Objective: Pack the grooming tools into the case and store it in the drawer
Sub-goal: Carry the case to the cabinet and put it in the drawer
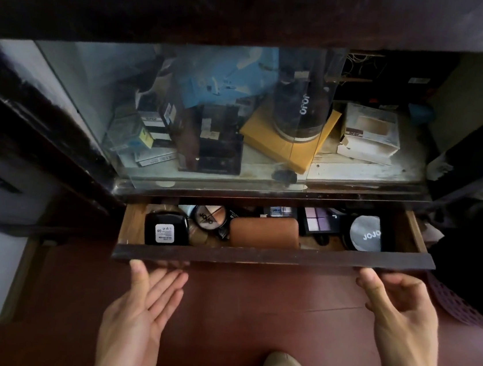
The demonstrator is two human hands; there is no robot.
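floor (248, 319): red-brown | cabinet (194, 6): dark wood, glass front (95, 82) | light: dim

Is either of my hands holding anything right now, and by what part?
Nothing is held: left hand and right hand are open at the drawer front.

Looks like a small cosmetics shop: a glass display cabinet (80, 80) crammed with boxed stock (369, 131), and below it an open drawer (255, 259) full of branded compacts (365, 234) and an eyeshadow palette (317, 220), over a red tiled floor (248, 319).
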